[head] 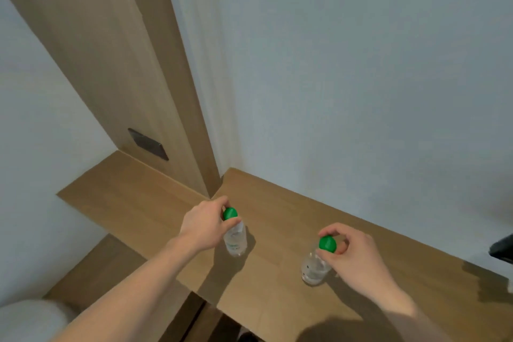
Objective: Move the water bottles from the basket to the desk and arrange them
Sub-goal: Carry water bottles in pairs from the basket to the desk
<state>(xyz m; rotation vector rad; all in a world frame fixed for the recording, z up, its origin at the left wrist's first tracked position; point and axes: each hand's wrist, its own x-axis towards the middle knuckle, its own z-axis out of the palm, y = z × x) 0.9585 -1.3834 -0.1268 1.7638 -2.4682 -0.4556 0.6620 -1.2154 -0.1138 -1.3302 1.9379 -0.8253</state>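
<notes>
Two clear water bottles with green caps stand upright on the wooden desk (277, 211). My left hand (204, 223) grips the left bottle (235, 239) at its neck, just below the cap. My right hand (352, 253) pinches the right bottle (315, 266) around its green cap. Both bottle bases rest on the desk top, about a forearm's width apart. The basket is not in view.
A white wall runs behind the desk. A wooden panel (116, 78) with a dark socket plate (148, 144) rises at the left, above a lower wooden ledge (125, 194). A dark object (502, 250) sits at the right edge. A pale rounded thing (30, 319) lies bottom left.
</notes>
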